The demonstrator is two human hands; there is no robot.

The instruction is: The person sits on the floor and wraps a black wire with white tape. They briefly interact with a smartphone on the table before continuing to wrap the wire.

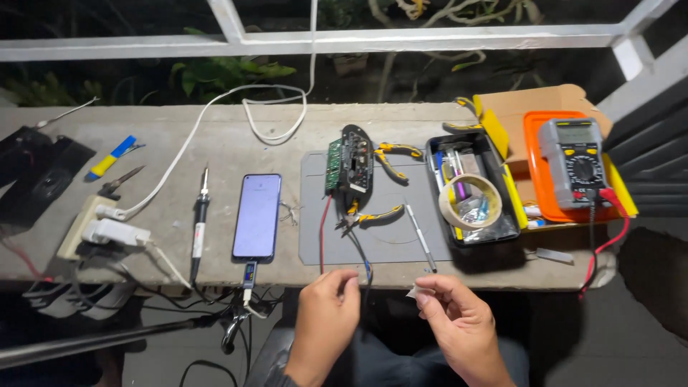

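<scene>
My left hand (326, 312) sits just below the table's front edge, fingers pinched on thin wires (365, 269) that run up to a black and green circuit board (349, 160) on a grey work mat (398, 240). My right hand (455, 315) is beside it, pinching a small pale scrap, perhaps tape (417, 290). On the mat lie yellow-handled pliers (371, 216), a second yellow-handled pair (394, 153) and a thin metal tool (421, 239).
A phone (256, 216) with a lit screen and a soldering iron (199, 223) lie left of the mat. A power strip (89, 228) sits far left. Right: a black tray (502, 231) with a tape roll (469, 201), and a multimeter (573, 161) on an orange lid.
</scene>
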